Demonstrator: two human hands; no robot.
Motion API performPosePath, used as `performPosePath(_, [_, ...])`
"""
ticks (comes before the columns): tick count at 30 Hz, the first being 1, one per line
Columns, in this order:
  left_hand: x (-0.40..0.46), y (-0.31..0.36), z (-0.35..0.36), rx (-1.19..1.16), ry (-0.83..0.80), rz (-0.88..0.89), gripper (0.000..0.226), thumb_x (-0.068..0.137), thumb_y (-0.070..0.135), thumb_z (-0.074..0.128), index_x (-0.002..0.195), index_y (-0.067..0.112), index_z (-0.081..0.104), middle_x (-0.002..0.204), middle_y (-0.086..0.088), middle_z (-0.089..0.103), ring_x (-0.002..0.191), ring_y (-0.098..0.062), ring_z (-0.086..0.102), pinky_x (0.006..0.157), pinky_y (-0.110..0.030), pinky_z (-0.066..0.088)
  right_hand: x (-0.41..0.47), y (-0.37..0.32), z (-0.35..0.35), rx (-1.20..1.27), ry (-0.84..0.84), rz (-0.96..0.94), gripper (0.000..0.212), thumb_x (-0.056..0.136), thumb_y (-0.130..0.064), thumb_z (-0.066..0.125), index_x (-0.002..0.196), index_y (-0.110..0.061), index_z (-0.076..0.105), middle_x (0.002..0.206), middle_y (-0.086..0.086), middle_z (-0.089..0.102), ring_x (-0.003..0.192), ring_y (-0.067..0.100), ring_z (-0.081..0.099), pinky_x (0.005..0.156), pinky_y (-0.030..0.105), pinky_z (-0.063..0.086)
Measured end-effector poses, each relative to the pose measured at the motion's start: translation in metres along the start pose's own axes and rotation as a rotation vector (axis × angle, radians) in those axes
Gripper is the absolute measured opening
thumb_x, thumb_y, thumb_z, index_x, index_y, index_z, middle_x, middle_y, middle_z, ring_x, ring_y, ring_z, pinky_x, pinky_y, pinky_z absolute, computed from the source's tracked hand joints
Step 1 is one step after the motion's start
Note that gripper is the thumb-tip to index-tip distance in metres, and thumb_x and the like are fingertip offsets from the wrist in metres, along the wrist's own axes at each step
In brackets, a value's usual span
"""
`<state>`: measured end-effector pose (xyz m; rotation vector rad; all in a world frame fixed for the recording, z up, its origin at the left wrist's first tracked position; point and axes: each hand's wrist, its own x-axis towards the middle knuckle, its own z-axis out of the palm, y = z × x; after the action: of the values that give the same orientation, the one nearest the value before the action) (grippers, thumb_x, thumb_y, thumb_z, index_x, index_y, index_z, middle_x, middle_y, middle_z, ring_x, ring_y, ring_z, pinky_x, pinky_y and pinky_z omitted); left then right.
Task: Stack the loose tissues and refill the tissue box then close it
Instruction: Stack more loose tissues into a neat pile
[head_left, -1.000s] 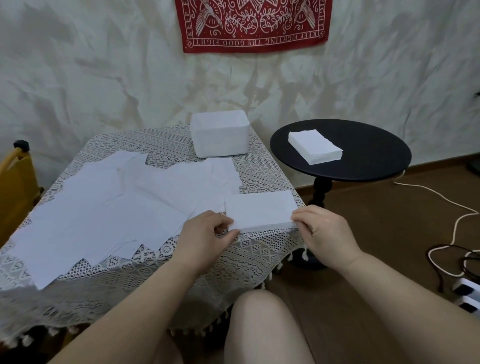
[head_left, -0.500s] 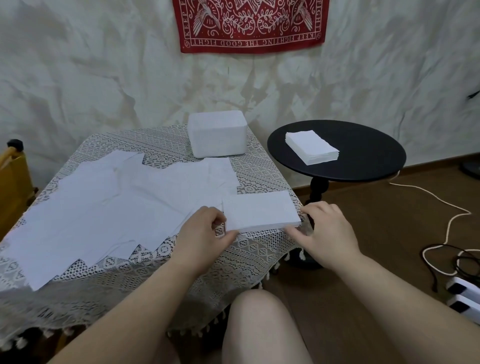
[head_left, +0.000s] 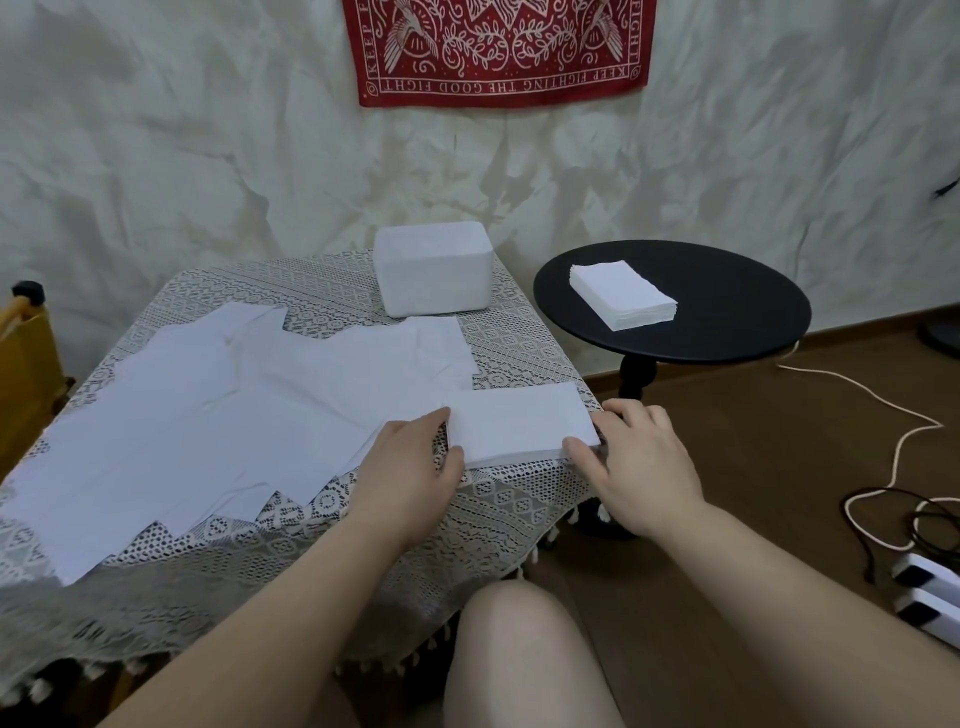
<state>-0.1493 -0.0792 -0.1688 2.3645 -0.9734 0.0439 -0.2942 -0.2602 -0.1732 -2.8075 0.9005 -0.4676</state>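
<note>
A small neat stack of white tissues (head_left: 519, 423) lies at the near right corner of the lace-covered table (head_left: 322, 291). My left hand (head_left: 410, 467) holds the stack's near left corner between thumb and forefinger. My right hand (head_left: 641, 462) is spread at the right side, its thumb touching the near right corner and its fingers beside the right edge. Several loose tissues (head_left: 234, 415) lie overlapping across the middle and left of the table. The white tissue box (head_left: 434, 267) stands at the far edge, behind them.
A black round side table (head_left: 727, 312) to the right carries another stack of tissues (head_left: 621, 293). Cables (head_left: 904, 447) and a white power strip (head_left: 930, 597) lie on the brown floor. A yellow chair (head_left: 26, 353) stands at the left. My knee (head_left: 519, 654) is below the table edge.
My right hand let go of the stack's right edge, swung out past the table corner and now touches the corner with spread fingers. My left hand stayed at the left corner.
</note>
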Motion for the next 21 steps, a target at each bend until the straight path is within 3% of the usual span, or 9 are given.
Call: performPosePath(21, [-0.0005,0.0022,-0.0016,-0.002,0.0,0.003,0.054,0.092,0.028,0.048,0.144,0.021,0.035,0.127,-0.007,0.054,0.122,-0.021,0.04,0.092,-0.031,0.038,0.0034,-0.0048,0.0019,-0.055,0.002,0.017,0.056,0.094,-0.056,0.028,0.139,-0.025,0.04,0.145,-0.001,0.035,0.126,0.024,0.031,0.099,0.039,0.034])
